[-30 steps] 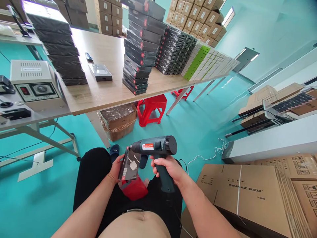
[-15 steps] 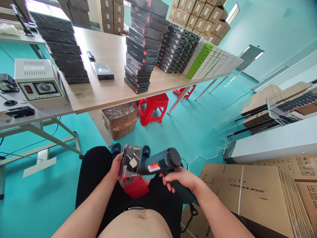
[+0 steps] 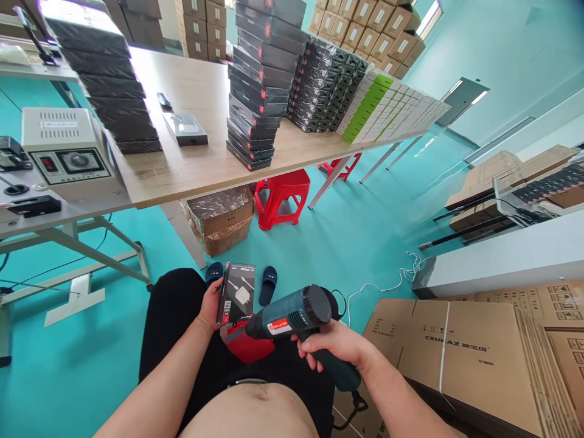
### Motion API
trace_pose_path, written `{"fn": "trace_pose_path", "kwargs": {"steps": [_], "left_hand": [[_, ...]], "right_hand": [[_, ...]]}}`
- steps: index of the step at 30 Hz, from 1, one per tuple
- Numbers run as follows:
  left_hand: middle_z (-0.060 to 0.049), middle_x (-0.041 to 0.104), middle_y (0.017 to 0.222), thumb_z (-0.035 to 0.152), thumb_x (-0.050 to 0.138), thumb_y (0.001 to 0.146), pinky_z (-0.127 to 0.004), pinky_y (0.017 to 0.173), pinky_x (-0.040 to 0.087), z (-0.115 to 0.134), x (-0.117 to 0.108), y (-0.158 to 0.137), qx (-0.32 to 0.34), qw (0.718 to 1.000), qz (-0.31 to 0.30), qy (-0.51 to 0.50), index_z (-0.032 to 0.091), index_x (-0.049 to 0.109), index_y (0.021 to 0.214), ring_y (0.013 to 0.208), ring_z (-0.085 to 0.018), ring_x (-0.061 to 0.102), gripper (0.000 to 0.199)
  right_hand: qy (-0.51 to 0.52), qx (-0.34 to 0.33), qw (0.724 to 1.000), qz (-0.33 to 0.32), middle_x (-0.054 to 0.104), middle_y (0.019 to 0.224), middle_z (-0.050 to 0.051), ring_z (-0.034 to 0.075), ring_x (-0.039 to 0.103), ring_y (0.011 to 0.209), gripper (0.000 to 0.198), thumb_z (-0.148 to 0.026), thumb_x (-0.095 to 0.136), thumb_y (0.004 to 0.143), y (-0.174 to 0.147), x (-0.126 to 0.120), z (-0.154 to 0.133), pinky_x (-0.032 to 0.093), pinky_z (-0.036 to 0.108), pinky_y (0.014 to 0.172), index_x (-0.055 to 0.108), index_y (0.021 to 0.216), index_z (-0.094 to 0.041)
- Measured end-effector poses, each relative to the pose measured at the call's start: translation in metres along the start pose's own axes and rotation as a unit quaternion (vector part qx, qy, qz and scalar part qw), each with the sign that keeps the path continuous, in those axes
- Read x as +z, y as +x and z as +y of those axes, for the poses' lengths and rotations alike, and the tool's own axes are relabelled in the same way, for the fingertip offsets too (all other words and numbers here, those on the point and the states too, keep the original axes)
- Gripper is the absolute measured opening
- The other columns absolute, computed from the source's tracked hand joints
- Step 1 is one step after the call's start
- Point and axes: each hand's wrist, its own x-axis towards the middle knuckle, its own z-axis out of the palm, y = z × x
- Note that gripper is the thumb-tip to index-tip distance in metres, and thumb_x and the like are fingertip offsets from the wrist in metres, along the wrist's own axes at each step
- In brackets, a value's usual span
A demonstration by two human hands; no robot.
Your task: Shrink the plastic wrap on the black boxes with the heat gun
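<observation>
My left hand (image 3: 211, 306) grips a black charger box (image 3: 239, 292) by its left edge, its printed face turned up with a white plug and cable on it. Around the handle of a dark green heat gun (image 3: 283, 315) my right hand (image 3: 326, 345) is closed. The gun's nozzle points left, close to the lower right corner of the box. A red stool seat (image 3: 250, 345) shows between my legs, below the box and gun. The underside of the box is hidden.
Ahead, a wooden table (image 3: 191, 182) bears tall stacks of black boxes (image 3: 258, 91) and white-green boxes (image 3: 387, 112). A beige control unit (image 3: 68, 152) stands at left. Flat cartons (image 3: 438, 353) lie at right. A red stool (image 3: 283, 198) and wrapped carton (image 3: 219, 222) sit underneath.
The heat gun has dropped slightly and moved a little left, its nozzle now lower against the box. The charger box has shifted slightly left and up, its face showing more fully.
</observation>
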Motion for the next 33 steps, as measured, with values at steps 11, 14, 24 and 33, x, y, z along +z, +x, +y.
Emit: {"fn": "trace_pose_path", "kwargs": {"steps": [11, 14, 24, 33], "left_hand": [[-0.010, 0.070, 0.099, 0.047, 0.059, 0.083, -0.049, 0.085, 0.053, 0.001, -0.005, 0.020, 0.085, 0.995, 0.031, -0.039, 0.017, 0.061, 0.110, 0.091, -0.027, 0.067, 0.041], [-0.012, 0.069, 0.097, 0.054, 0.055, 0.083, -0.052, 0.079, 0.054, 0.001, -0.011, 0.024, 0.068, 0.996, 0.049, -0.032, 0.016, 0.060, 0.105, 0.089, -0.030, 0.067, 0.043], [-0.011, 0.066, 0.087, 0.046, 0.058, 0.084, -0.046, 0.073, 0.058, 0.001, -0.013, 0.026, 0.035, 0.994, 0.075, -0.068, 0.016, 0.055, 0.101, 0.080, -0.027, 0.068, 0.035], [-0.007, 0.064, 0.081, 0.035, 0.061, 0.082, -0.042, 0.067, 0.059, 0.002, -0.012, 0.025, 0.052, 0.994, 0.063, -0.075, 0.018, 0.052, 0.089, 0.075, -0.025, 0.068, 0.021]], "right_hand": [[0.132, -0.055, 0.988, 0.056, 0.066, 0.078, 0.006, 0.014, 0.060, 0.057, 0.034, -0.029, 0.065, 0.070, 0.006, 0.014, 0.014, 0.047, 0.023, 0.047, 0.065, 0.099, -0.011], [0.164, -0.093, 0.975, 0.116, 0.065, 0.079, 0.006, 0.014, 0.061, 0.059, 0.033, -0.030, 0.064, 0.073, 0.012, 0.021, 0.011, 0.048, 0.023, 0.049, 0.064, 0.100, -0.012], [0.122, -0.098, 0.982, 0.110, 0.067, 0.081, 0.006, 0.014, 0.061, 0.061, 0.033, -0.031, 0.067, 0.073, 0.015, 0.030, 0.007, 0.049, 0.026, 0.054, 0.067, 0.100, -0.013], [0.101, -0.097, 0.986, 0.091, 0.068, 0.074, 0.006, 0.014, 0.061, 0.058, 0.030, -0.032, 0.068, 0.072, 0.017, 0.036, 0.003, 0.049, 0.027, 0.054, 0.069, 0.093, -0.012]]}}
